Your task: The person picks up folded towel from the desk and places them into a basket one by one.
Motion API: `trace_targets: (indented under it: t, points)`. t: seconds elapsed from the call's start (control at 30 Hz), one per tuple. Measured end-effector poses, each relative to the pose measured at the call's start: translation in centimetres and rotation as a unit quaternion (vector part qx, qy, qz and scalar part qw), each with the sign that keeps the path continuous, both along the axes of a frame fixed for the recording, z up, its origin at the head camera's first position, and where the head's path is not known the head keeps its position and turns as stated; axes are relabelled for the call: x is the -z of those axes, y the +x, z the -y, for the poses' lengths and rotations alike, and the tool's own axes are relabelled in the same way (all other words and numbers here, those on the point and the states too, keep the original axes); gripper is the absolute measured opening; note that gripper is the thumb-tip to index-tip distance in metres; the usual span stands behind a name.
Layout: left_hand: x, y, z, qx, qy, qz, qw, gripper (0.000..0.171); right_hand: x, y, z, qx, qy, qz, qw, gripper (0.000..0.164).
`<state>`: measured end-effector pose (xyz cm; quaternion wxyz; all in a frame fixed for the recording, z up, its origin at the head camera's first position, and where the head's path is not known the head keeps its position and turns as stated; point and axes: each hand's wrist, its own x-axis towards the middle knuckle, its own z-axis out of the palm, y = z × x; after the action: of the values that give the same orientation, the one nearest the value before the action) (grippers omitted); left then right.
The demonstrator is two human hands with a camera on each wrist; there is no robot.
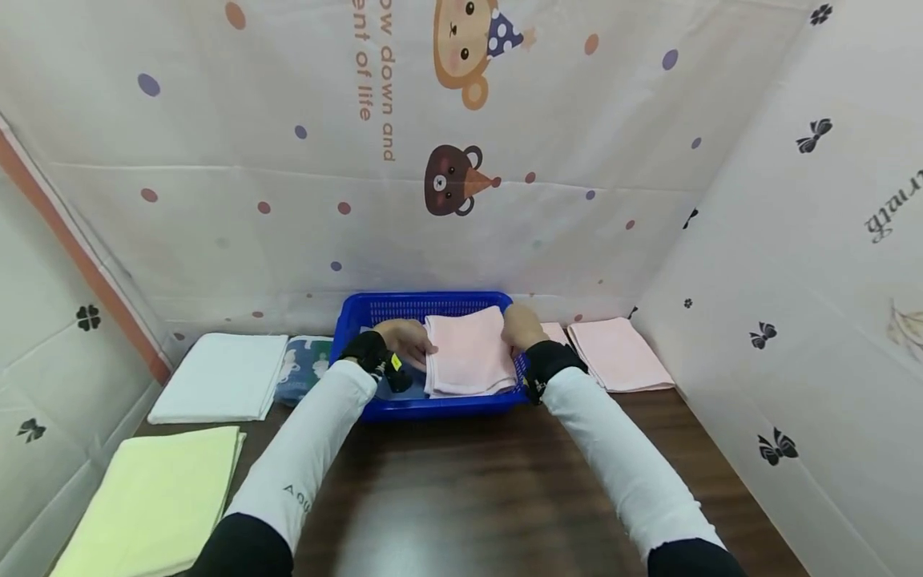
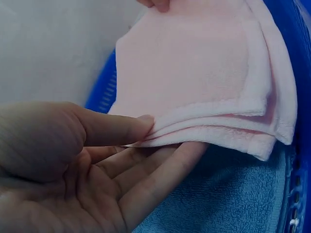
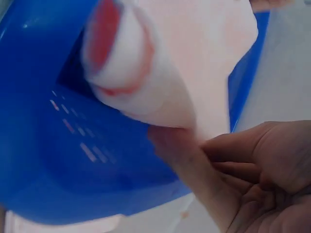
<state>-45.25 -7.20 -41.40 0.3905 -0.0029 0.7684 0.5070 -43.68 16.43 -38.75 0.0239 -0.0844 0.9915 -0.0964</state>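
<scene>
A folded pink towel [image 1: 469,353] lies over the blue plastic basket [image 1: 433,410] in the head view. My left hand [image 1: 409,340] pinches its left edge; in the left wrist view the thumb is above the layered hems and the fingers are beneath. At the opposite edge, my right hand [image 1: 522,327] pinches the same towel between thumb and finger. The right wrist view shows that side of the towel [image 3: 204,58] curled up, its near part blurred. Below the pink towel, a blue terry towel [image 2: 218,184] lies inside the basket.
More folded pink towels [image 1: 622,355] lie right of the basket, one partly hidden by my right arm. At left are a white folded towel [image 1: 219,377], a patterned blue cloth [image 1: 303,369] and yellow folded cloth [image 1: 151,497]. A printed curtain [image 1: 404,232] hangs close behind the basket.
</scene>
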Motion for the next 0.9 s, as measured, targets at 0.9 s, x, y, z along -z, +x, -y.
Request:
trace_targets:
  t: [0.9]
  points:
    - [-4.4, 5.8, 2.5, 0.083, -0.113, -0.043, 0.9892, 0.056, -2.1, 4.5, -1.7, 0.042, -0.112, 0.131, 0.984, 0.031]
